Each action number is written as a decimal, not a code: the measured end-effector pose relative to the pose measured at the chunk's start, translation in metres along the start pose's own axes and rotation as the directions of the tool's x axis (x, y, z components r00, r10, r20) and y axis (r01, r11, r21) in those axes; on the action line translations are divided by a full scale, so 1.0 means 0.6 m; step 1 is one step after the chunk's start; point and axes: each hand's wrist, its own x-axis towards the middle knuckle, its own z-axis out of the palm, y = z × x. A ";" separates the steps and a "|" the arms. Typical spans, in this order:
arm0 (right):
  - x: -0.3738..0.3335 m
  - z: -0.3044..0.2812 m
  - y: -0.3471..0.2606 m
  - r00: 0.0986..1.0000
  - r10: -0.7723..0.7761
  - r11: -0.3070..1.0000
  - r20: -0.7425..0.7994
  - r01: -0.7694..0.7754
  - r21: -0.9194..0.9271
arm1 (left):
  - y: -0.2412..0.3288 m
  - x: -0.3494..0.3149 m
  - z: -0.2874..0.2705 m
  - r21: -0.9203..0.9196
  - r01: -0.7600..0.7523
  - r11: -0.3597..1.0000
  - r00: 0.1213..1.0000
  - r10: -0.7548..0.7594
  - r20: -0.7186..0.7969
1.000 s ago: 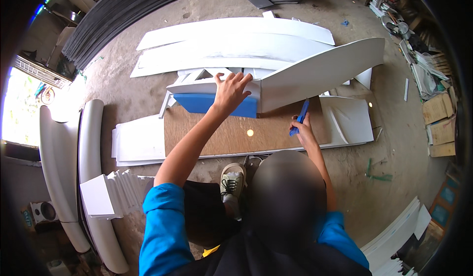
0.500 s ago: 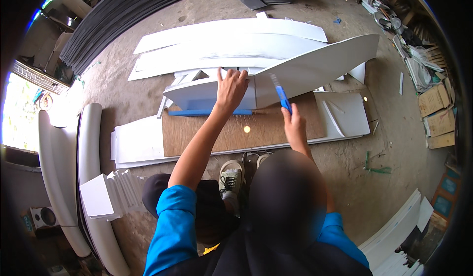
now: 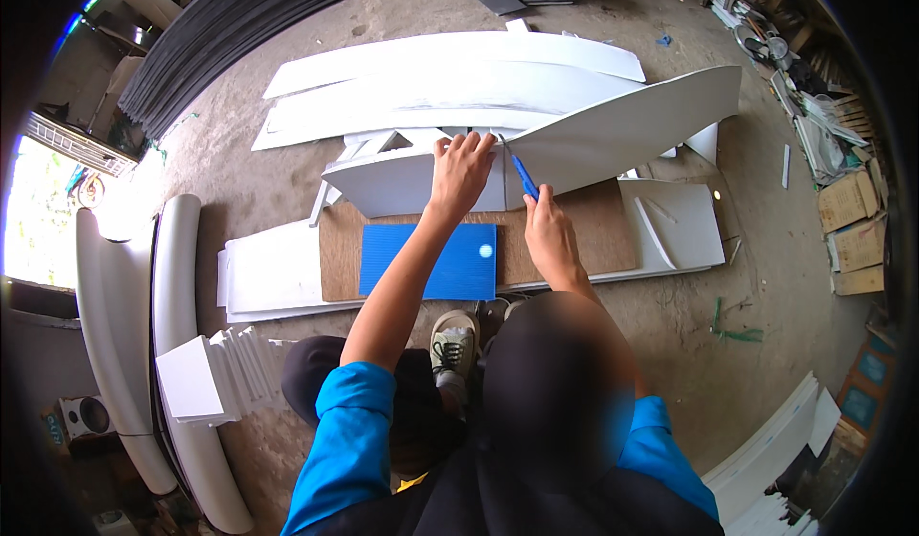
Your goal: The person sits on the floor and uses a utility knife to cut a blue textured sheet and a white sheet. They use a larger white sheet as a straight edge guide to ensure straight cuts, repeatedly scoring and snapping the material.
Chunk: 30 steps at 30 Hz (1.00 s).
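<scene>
A long white foam sheet stands on edge in front of me, with a vertical seam in its left part. My left hand is closed over its upper edge just left of that seam. In my right hand is a blue-handled utility knife, gripped by the handle. Its blade points up and left to the sheet's top edge by the seam, close to my left fingertips. Below my left hand, a blue rectangular panel lies flat on a brown wooden board.
More white sheets lie stacked behind the standing one, and others under the wooden board. White rolls and a bundle of white pieces are at left. Dark sheets are piled far left, cardboard at right.
The knife has moved left and up to the sheet's edge near my left hand. The blue panel, seen earlier as a thin strip, has dropped flat toward me.
</scene>
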 end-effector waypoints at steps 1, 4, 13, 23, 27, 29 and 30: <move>0.001 -0.002 -0.006 1.000 -0.012 1.000 -0.009 0.012 -0.011 | 0.000 0.000 0.000 0.003 0.003 1.000 1.000 -0.003 0.000; 0.005 -0.019 -0.030 0.981 0.085 0.989 0.172 -0.062 -0.133 | -0.002 -0.002 0.000 -0.002 0.015 1.000 1.000 -0.015 0.015; 0.018 -0.033 -0.035 0.991 -0.044 0.909 0.127 0.093 -0.407 | 0.005 -0.002 0.000 -0.031 0.039 0.999 0.999 -0.039 0.007; 0.044 -0.013 -0.038 0.991 -0.093 0.892 0.092 0.124 -0.435 | 0.008 -0.007 -0.001 -0.054 0.024 0.998 0.999 -0.022 0.040; 0.017 -0.028 -0.047 0.990 -0.023 0.905 0.137 0.079 -0.419 | -0.006 -0.008 -0.006 -0.061 0.012 0.998 0.997 -0.008 0.071; 0.010 -0.032 -0.046 0.987 0.011 0.905 0.161 0.058 -0.421 | -0.006 -0.012 -0.004 -0.069 0.000 0.998 0.997 0.005 0.077; 0.014 -0.028 -0.047 0.987 0.006 0.904 0.160 0.063 -0.422 | -0.007 -0.014 -0.003 -0.073 0.002 0.997 0.997 0.004 0.077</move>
